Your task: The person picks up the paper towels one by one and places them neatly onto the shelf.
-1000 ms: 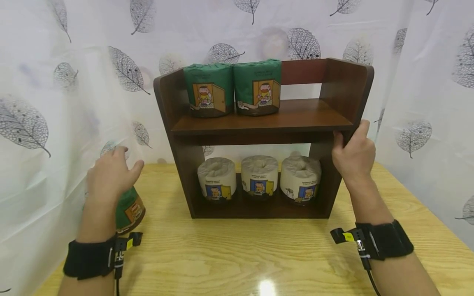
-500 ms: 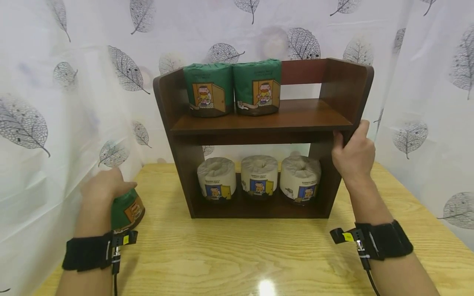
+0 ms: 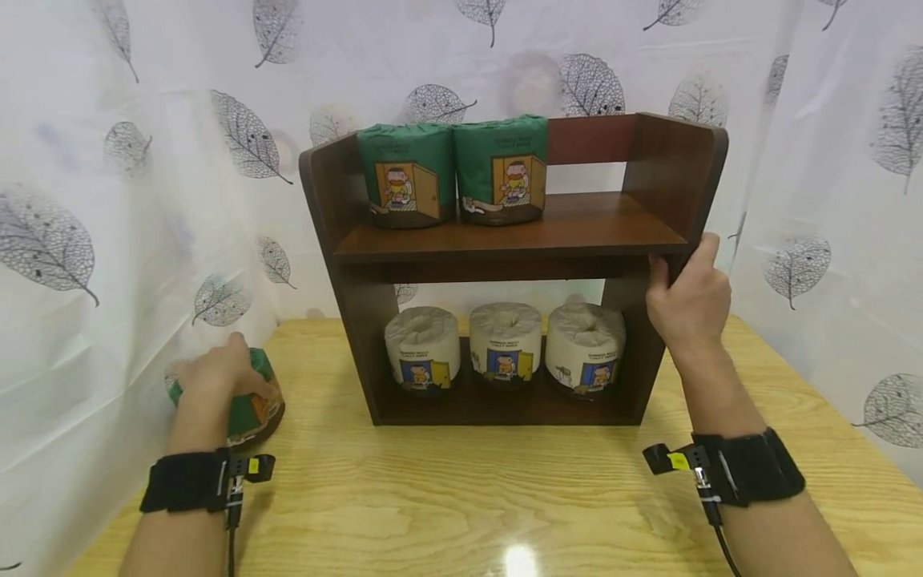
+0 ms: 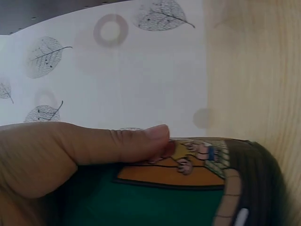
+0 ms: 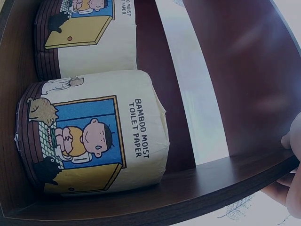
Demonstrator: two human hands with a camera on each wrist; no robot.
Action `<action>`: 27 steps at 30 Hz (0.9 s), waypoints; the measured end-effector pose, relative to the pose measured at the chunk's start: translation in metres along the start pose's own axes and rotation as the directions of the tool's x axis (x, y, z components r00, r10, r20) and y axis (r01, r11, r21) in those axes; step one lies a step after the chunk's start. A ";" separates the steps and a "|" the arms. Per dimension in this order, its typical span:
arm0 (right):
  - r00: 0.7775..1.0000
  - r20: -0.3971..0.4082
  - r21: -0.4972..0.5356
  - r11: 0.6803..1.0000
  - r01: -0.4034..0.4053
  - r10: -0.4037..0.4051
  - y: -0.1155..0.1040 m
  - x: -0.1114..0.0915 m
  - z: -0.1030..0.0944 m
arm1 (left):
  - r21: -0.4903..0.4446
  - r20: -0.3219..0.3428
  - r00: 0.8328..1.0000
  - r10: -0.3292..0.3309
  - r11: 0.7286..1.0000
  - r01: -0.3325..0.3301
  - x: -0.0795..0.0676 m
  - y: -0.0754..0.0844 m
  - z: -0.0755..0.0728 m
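On the table at the left, my left hand (image 3: 216, 373) grips a green-wrapped toilet paper roll (image 3: 243, 417). The left wrist view shows the thumb (image 4: 127, 146) lying along the printed side of this roll (image 4: 141, 205); the other fingers are hidden. My right hand (image 3: 691, 300) holds the right side panel of a dark brown two-tier shelf (image 3: 613, 223), the thumb on the inner face just below the upper board. Two green toilet paper rolls (image 3: 501, 172) stand side by side on the upper tier, toward its left.
Three cream toilet paper rolls (image 3: 505, 346) stand in a row on the lower tier. A light wooden table (image 3: 447, 489) carries the shelf. White curtains (image 3: 144, 200) with a leaf print hang behind and along both sides.
My left hand has come down onto the green roll at the left and taken hold of it, the thumb now over its side. The right hand and shelf have stayed put.
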State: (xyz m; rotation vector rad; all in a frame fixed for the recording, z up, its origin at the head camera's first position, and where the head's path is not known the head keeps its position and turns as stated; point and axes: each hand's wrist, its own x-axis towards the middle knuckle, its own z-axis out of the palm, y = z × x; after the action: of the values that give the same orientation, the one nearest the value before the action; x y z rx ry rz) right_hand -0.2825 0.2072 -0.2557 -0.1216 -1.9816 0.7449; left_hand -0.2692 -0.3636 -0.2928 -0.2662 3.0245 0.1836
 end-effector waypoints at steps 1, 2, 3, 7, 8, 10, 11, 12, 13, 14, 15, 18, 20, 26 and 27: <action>1.000 0.000 0.000 1.000 0.001 -0.001 0.000 0.000 0.000 | -0.009 -0.017 1.000 0.001 1.000 -0.002 0.001 0.000 0.002; 1.000 0.000 0.000 1.000 0.000 0.000 0.000 0.000 0.000 | -0.014 -0.033 0.999 0.002 1.000 -0.002 0.002 0.000 0.003; 1.000 0.001 -0.001 1.000 -0.002 0.002 0.000 0.000 0.000 | -0.018 -0.047 0.999 0.002 1.000 -0.003 0.003 0.000 0.004; 1.000 0.006 0.001 1.000 -0.002 0.002 0.000 0.000 0.001 | -0.022 -0.084 0.996 -0.002 1.000 0.000 0.004 0.001 0.006; 1.000 0.005 0.002 1.000 -0.002 0.002 0.000 0.000 0.001 | -0.018 -0.092 0.996 0.002 1.000 -0.003 0.004 0.001 0.007; 1.000 0.000 0.006 1.000 0.003 -0.003 0.000 0.000 0.001 | -0.024 -0.114 0.993 0.015 1.000 -0.018 0.004 0.000 0.007; 1.000 -0.001 0.008 1.000 0.004 -0.004 0.000 0.000 0.001 | -0.029 -0.128 0.992 0.021 0.999 -0.025 0.004 0.000 0.007; 1.000 -0.004 0.010 1.000 0.007 -0.007 0.000 -0.001 0.001 | -0.036 -0.139 0.990 0.028 0.999 -0.033 0.004 -0.001 0.006; 1.000 -0.009 0.012 1.000 0.011 -0.010 0.000 -0.001 0.001 | -0.039 -0.151 0.988 0.036 0.998 -0.043 0.004 -0.001 0.006; 1.000 -0.011 0.012 1.000 0.013 -0.012 0.000 -0.001 0.001 | -0.045 -0.165 0.985 0.040 0.998 -0.048 0.004 -0.001 0.005; 1.000 -0.013 0.014 1.000 0.016 -0.016 0.000 -0.001 0.001 | -0.049 -0.181 0.983 0.043 0.997 -0.053 0.004 -0.001 0.004; 1.000 -0.018 0.015 1.000 0.022 -0.022 0.000 -0.001 0.001 | -0.043 -0.218 0.975 0.044 0.998 -0.054 0.003 0.003 0.000; 1.000 -0.019 0.016 1.000 0.023 -0.023 0.000 -0.001 0.001 | -0.040 -0.250 0.967 0.042 0.998 -0.054 0.002 0.006 -0.004; 0.999 -0.025 0.020 0.999 0.030 -0.030 0.000 -0.001 0.001 | -0.064 -0.359 0.931 0.060 0.994 -0.089 -0.004 0.017 -0.012; 0.999 -0.026 0.020 0.999 0.032 -0.031 0.000 -0.001 0.002 | -0.074 -0.376 0.925 0.063 0.992 -0.098 -0.006 0.018 -0.014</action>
State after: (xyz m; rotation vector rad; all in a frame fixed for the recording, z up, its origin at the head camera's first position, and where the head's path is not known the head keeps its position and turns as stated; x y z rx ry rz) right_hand -0.2832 0.2063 -0.2571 -0.0871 -1.9471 0.7396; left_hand -0.2683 -0.3464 -0.2764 -0.2036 3.4146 0.3126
